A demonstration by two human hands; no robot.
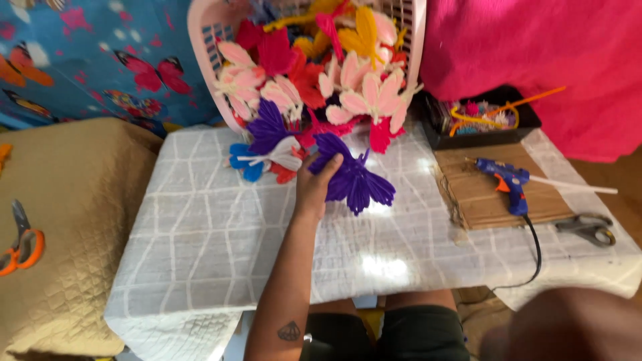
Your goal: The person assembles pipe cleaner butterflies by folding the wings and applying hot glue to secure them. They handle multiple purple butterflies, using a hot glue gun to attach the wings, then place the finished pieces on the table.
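The left hand (315, 182) is closing its fingers around a purple pipe-cleaner butterfly (354, 179), thumb and fingertips pinching it at the body while the wings are fanning out to the right. The butterfly is lying low over the white, grid-patterned table cover (200, 247), just in front of a tipped pink basket (200, 33) that is spilling more butterflies — pink, red, yellow, purple and blue ones (321, 80) — onto the table's far edge. A blurred shape at the bottom right corner is probably the right hand (568, 327); I cannot tell whether it is clenched or released.

To the right, a blue glue gun (508, 184) is resting on a sheet of brown cardboard (475, 194), with grey scissors (588, 229) just beside it and a black tray of pipe cleaners (478, 120) behind. Orange-handled scissors (20, 244) are lying on the tan quilted cushion (67, 214) at the left — well apart from the hand.
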